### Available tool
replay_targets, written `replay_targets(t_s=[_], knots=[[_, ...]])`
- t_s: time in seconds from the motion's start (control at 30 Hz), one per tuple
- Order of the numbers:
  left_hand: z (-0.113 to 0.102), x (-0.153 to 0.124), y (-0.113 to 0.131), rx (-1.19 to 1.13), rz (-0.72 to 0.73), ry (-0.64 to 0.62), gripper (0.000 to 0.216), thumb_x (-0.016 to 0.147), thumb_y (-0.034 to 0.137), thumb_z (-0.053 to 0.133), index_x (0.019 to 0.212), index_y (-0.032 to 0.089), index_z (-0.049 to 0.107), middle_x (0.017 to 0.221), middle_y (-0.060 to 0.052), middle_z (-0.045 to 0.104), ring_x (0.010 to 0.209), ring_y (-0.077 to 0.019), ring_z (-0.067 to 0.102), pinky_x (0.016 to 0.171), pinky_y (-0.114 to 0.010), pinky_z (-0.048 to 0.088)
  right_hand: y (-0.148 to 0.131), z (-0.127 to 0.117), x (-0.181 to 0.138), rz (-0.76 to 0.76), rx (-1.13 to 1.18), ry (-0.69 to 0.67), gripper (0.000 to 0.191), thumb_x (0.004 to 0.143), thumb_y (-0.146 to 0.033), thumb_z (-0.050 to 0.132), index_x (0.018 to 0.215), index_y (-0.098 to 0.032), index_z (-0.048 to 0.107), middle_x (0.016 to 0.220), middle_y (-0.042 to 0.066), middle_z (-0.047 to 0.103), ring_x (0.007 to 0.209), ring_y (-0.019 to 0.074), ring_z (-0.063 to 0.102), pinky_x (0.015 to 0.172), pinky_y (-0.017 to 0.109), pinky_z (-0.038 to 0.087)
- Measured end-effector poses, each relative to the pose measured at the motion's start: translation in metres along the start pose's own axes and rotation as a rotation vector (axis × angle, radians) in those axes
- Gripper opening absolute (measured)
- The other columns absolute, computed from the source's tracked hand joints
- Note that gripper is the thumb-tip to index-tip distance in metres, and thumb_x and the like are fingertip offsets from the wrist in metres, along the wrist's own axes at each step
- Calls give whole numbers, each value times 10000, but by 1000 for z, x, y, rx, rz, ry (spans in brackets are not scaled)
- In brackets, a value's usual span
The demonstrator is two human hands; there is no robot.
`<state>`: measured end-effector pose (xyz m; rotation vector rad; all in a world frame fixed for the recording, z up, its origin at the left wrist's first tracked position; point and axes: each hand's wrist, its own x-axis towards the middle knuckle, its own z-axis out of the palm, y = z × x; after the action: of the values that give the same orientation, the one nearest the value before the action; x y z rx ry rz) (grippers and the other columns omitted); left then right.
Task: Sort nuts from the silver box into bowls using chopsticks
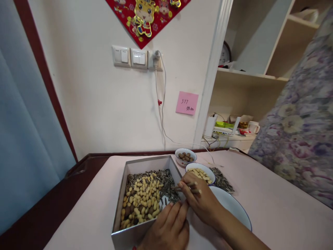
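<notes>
A grey cardboard box [135,166] on the table holds mixed peanuts [142,198], sunflower seeds [161,177] and some brown nuts. My right hand [201,201] grips a pair of chopsticks [188,187] whose tips reach over the box's right wall into the seeds. My left hand [168,227] rests on the box's near right corner with its fingers lying flat against the wall. Just right of the box stand a small bowl of brown nuts [185,157], a bowl of peanuts [200,173] and a larger white bowl [231,206].
A pile of sunflower seeds [222,180] lies on the pink tabletop [273,205] beside the bowls. Flowered fabric [299,128] rises at the right. A white cable [162,104] hangs from a wall socket. Shelves [247,104] with clutter stand behind; a blue curtain [23,139] hangs left.
</notes>
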<state>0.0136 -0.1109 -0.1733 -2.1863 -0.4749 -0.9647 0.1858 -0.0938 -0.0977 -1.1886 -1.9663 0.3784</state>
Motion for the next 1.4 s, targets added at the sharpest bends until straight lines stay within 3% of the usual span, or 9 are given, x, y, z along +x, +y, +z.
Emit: replay_targets(t_s=[0.23, 0.37, 0.47, 0.63, 0.77, 0.87, 1.03, 1.27, 1.4], knots=[[5, 1, 1, 37, -2, 74, 83, 828, 261, 656, 815, 181, 676, 1175, -92, 718, 1108, -224, 623, 1134, -401, 294, 11, 11, -3, -49, 69, 86, 382, 1021, -405, 391, 689, -220, 416, 695, -13, 480, 663, 145, 457, 643, 285, 361], [5, 0, 3, 40, -18, 92, 74, 826, 251, 657, 788, 188, 656, 1183, -78, 716, 1126, -216, 617, 1133, -388, 297, 6, -1, -10, -43, 108, 170, 395, 1027, -397, 398, 683, -214, 465, 684, -11, 500, 660, 140, 480, 644, 279, 390], [6, 0, 2, 37, -10, 81, 74, 839, 248, 637, 802, 186, 653, 1216, -89, 704, 1134, -219, 613, 1130, -389, 295, -3, -31, -17, -40, 139, 289, 369, 1031, -374, 400, 756, -208, 579, 721, 3, 550, 680, 141, 518, 626, 271, 416], [11, -2, -2, 30, 7, 138, 103, 839, 281, 643, 796, 187, 639, 1215, -112, 701, 1155, -238, 593, 1131, -400, 280, -2, -101, -30, -158, 165, 681, 279, 998, -362, 494, 846, -227, 686, 804, 18, 618, 701, 141, 572, 619, 271, 451], [10, -3, -1, 15, -1, 102, 95, 852, 270, 640, 831, 177, 648, 1245, -127, 685, 1184, -247, 575, 1125, -398, 276, 22, -137, -44, 48, -95, 852, 396, 949, -534, 513, 795, -213, 686, 711, 31, 610, 649, 161, 570, 587, 296, 455], [8, -4, 2, 6, -12, 86, 92, 863, 258, 632, 836, 173, 651, 1254, -124, 681, 1184, -244, 578, 1119, -395, 287, 36, -140, -51, 228, -181, 825, 493, 894, -655, 507, 790, -210, 691, 669, 38, 616, 645, 186, 594, 584, 316, 478], [5, -1, 5, 13, -30, 59, 99, 842, 265, 683, 824, 170, 660, 1261, -114, 681, 1157, -237, 601, 1109, -393, 311, 25, -110, -43, 150, 173, 768, 393, 909, -582, 550, 849, -222, 696, 831, 42, 692, 670, 183, 677, 660, 322, 556], [4, -2, 4, 8, -15, 50, 100, 850, 264, 673, 821, 169, 666, 1273, -110, 674, 1142, -235, 608, 1092, -389, 330, -9, -40, 0, 14, 120, 200, 386, 1005, -468, 421, 809, -213, 636, 775, 33, 637, 728, 172, 611, 630, 282, 488], [4, -2, 3, 14, 2, 34, 97, 864, 262, 654, 833, 170, 659, 1251, -107, 681, 1124, -231, 612, 1095, -397, 317, -10, -10, 19, -28, 51, 25, 400, 995, -465, 435, 718, -211, 570, 698, 10, 565, 660, 157, 525, 613, 287, 421]])
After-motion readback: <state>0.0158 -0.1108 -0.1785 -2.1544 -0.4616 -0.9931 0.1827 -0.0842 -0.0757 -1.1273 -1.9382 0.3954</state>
